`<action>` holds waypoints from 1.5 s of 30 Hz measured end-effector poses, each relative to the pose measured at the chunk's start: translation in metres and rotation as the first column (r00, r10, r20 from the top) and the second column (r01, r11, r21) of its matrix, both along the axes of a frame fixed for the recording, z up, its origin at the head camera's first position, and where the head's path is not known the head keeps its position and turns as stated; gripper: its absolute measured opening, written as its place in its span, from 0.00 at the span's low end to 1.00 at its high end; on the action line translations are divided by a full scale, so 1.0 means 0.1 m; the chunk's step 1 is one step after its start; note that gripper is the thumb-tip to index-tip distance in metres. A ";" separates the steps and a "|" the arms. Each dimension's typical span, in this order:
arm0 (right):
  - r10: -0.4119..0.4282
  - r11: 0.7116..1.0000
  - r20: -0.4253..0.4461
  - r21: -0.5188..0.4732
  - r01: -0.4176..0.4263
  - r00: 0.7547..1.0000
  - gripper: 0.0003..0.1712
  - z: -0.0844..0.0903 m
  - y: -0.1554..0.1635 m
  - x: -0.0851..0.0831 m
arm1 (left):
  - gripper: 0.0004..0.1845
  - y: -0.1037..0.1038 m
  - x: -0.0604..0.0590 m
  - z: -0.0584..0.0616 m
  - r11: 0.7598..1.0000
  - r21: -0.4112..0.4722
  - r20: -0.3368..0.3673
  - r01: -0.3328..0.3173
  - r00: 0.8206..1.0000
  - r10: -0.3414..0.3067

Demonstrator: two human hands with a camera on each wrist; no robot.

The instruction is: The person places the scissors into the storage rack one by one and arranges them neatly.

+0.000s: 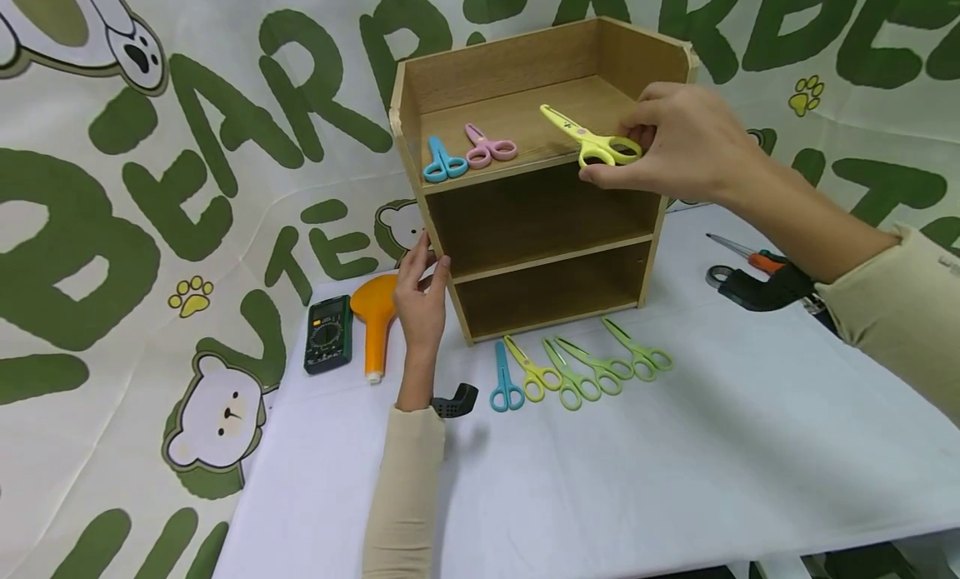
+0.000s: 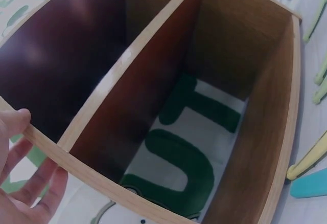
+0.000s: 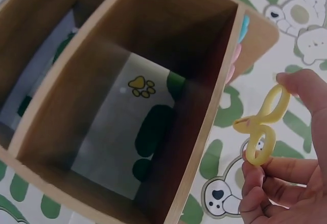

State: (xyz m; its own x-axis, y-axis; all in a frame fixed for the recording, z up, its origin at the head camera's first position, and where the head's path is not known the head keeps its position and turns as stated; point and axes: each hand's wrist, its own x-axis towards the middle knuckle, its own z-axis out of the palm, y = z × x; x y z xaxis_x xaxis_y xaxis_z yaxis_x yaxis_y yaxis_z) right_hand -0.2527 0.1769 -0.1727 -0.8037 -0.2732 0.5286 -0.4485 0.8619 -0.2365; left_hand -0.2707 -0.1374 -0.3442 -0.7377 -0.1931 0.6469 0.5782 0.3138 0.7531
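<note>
A wooden three-tier shelf stands on the white table. My right hand pinches the handles of yellow scissors just above the top tier's right side; the same scissors show in the right wrist view between my fingertips. Blue scissors and pink scissors lie on the top tier's left. My left hand rests against the shelf's left front edge, fingers straight along the wood.
Several scissors, blue, yellow and green, lie in a row before the shelf. A multimeter and an orange tool sit left of it. Black and orange tools lie at the right. A bear-print cloth hangs behind.
</note>
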 end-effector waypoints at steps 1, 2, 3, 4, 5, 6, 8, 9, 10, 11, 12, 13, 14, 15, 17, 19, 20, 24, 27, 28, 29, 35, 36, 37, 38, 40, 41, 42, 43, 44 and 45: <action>0.000 1.000 0.001 -0.001 0.000 1.000 0.36 0.02 -0.03 -0.04 | 0.25 0.00 0.00 0.00 1.000 0.000 0.003 -0.003 1.000 0.003; 0.001 1.000 0.002 -0.002 -0.001 1.000 0.37 0.03 -0.07 -0.08 | 0.25 0.00 0.00 0.00 1.000 0.001 0.004 -0.004 1.000 0.004; 0.001 1.000 0.007 -0.002 -0.001 1.000 0.37 0.04 -0.10 -0.13 | 0.25 0.00 0.01 0.00 1.000 0.002 0.005 -0.007 1.000 0.007; -0.001 1.000 0.019 -0.003 0.001 1.000 0.38 0.06 -0.14 -0.17 | 0.25 0.00 0.01 0.00 1.000 0.003 0.006 -0.008 1.000 0.008; -0.003 1.000 0.031 -0.004 0.003 1.000 0.38 0.07 -0.17 -0.22 | 0.25 0.00 0.01 -0.01 1.000 0.003 0.007 -0.009 1.000 0.009; -0.005 1.000 0.042 -0.003 0.005 0.999 0.39 0.07 -0.21 -0.26 | 0.25 -0.01 0.01 -0.01 1.000 0.003 0.008 -0.009 1.000 0.009; -0.009 1.000 0.063 -0.004 0.009 0.998 0.40 0.07 -0.28 -0.35 | 0.25 0.00 0.01 -0.02 1.000 0.005 0.003 -0.009 1.000 0.009; -0.013 1.000 0.074 -0.001 0.013 0.997 0.40 0.07 -0.31 -0.39 | 0.25 0.00 0.01 -0.03 1.000 0.005 0.000 -0.009 1.000 0.009; -0.016 1.000 0.085 0.000 0.016 0.996 0.40 0.08 -0.34 -0.43 | 0.25 0.00 0.01 -0.03 1.000 0.004 -0.004 -0.008 1.000 0.008; -0.017 1.000 0.092 -0.001 0.017 0.996 0.40 0.08 -0.37 -0.47 | 0.25 0.00 0.01 -0.04 1.000 0.004 -0.010 -0.005 1.000 0.005; -0.018 1.000 0.097 0.001 0.018 0.995 0.39 0.08 -0.39 -0.50 | 0.25 0.01 0.00 -0.04 1.000 0.005 -0.015 -0.004 1.000 0.005; -0.021 1.000 0.106 0.003 0.020 0.994 0.38 0.08 -0.41 -0.54 | 0.25 0.01 0.00 -0.04 1.000 0.006 -0.022 -0.004 1.000 0.004; -0.026 1.000 0.119 0.004 0.025 0.993 0.37 0.09 -0.43 -0.57 | 0.25 0.02 0.00 -0.04 1.000 0.007 -0.028 -0.001 1.000 0.001; -0.030 1.000 0.130 0.005 0.030 0.991 0.35 0.09 -0.44 -0.60 | 0.25 0.02 0.00 -0.03 1.000 0.006 -0.029 0.001 1.000 -0.001; -0.040 0.999 0.150 0.007 0.040 0.988 0.34 0.10 -0.46 -0.66 | 0.25 0.03 -0.01 -0.03 1.000 0.010 -0.030 0.004 1.000 -0.004; -0.058 0.998 0.172 0.013 0.056 0.983 0.34 0.10 -0.48 -0.72 | 0.25 0.04 0.00 -0.02 1.000 0.011 -0.025 0.006 1.000 -0.006; -0.064 0.998 0.178 0.012 0.063 0.982 0.35 0.09 -0.48 -0.74 | 0.25 0.04 0.00 -0.02 1.000 0.012 -0.023 0.009 1.000 -0.008; -0.059 0.998 0.207 -0.006 0.061 0.977 0.36 0.07 -0.46 -0.81 | 0.25 0.05 0.00 -0.01 1.000 0.014 -0.020 0.017 1.000 -0.016; -0.029 0.999 0.219 -0.035 0.037 0.975 0.41 0.04 -0.44 -0.82 | 0.25 0.05 0.01 -0.01 1.000 0.016 -0.025 0.021 0.999 -0.021; -0.020 0.999 0.222 -0.039 0.029 0.975 0.42 0.03 -0.43 -0.81 | 0.25 0.06 0.01 -0.01 1.000 0.013 -0.028 0.020 0.999 -0.019; -0.016 0.999 0.221 -0.039 0.026 0.975 0.43 0.03 -0.42 -0.79 | 0.25 0.06 0.01 0.00 1.000 0.012 -0.030 0.017 0.999 -0.017; -0.014 0.998 0.152 -0.057 0.023 0.988 0.40 -0.05 -0.27 -0.56 | 0.25 0.06 -0.01 -0.01 1.000 0.004 -0.045 0.009 0.999 -0.009; -0.004 0.998 0.130 -0.060 0.011 0.991 0.38 -0.08 -0.24 -0.50 | 0.25 0.06 -0.01 -0.01 1.000 0.005 -0.044 0.012 0.999 -0.012; 0.012 0.998 0.108 -0.061 -0.005 0.994 0.36 -0.13 -0.20 -0.44 | 0.25 0.06 -0.01 -0.01 1.000 0.003 -0.043 0.013 0.999 -0.013; 0.029 0.998 0.089 -0.060 -0.024 0.996 0.33 -0.17 -0.16 -0.38 | 0.25 0.05 -0.01 -0.02 1.000 0.002 -0.040 0.015 0.999 -0.015; 0.070 0.996 0.051 -0.056 -0.067 0.996 0.28 -0.28 -0.08 -0.26 | 0.25 0.04 -0.02 -0.01 1.000 0.003 -0.036 0.019 0.999 -0.018; 0.088 0.995 0.033 -0.053 -0.086 0.996 0.26 -0.34 -0.04 -0.20 | 0.25 0.03 -0.02 -0.01 1.000 0.004 -0.033 0.019 0.999 -0.019; 0.102 0.994 0.020 -0.047 -0.101 0.995 0.25 -0.39 0.00 -0.14 | 0.25 0.03 -0.02 -0.01 1.000 0.005 -0.030 0.018 0.999 -0.018; 0.113 0.993 0.008 -0.042 -0.113 0.994 0.23 -0.45 0.03 -0.08 | 0.25 0.02 -0.02 -0.01 1.000 0.004 -0.029 0.015 0.999 -0.014; 0.125 0.991 -0.005 -0.037 -0.125 0.992 0.22 -0.51 0.07 -0.03 | 0.25 0.01 -0.02 -0.01 1.000 0.006 -0.027 0.012 1.000 -0.012; 0.134 0.991 -0.015 -0.030 -0.134 0.991 0.21 -0.56 0.10 0.02 | 0.25 0.01 -0.02 0.00 1.000 0.003 -0.026 0.009 1.000 -0.009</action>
